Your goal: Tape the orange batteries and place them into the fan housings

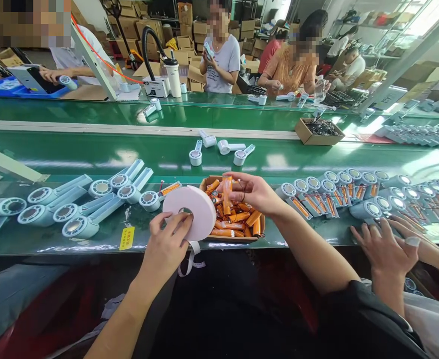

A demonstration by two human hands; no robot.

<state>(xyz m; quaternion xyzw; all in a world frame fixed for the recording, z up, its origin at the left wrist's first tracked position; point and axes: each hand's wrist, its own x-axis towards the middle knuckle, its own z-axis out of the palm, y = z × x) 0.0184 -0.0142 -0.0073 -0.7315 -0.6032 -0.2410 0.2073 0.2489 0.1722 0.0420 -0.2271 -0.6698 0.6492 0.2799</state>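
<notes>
My left hand (169, 239) grips a wide roll of white tape (200, 214), its fingers at the central hole. A loose strip of tape (190, 259) hangs below the roll. In my right hand (255, 193), an orange-wrapped battery (227, 193) is pinched upright between the fingertips. Both hands are above the bench edge, the right one over a cardboard box (238, 239) full of similar orange batteries with thin wires. Just left of the roll lies a light-blue handheld fan housing (149, 200) with an orange battery in its handle.
Several light-blue fan housings (79, 227) lie on the left, near a yellow label (126, 238). More housings with batteries (328, 187) stand in rows on the right, beside a co-worker's hands (386, 247). Across the green conveyor (148, 149) are other people and a box of black parts (319, 133).
</notes>
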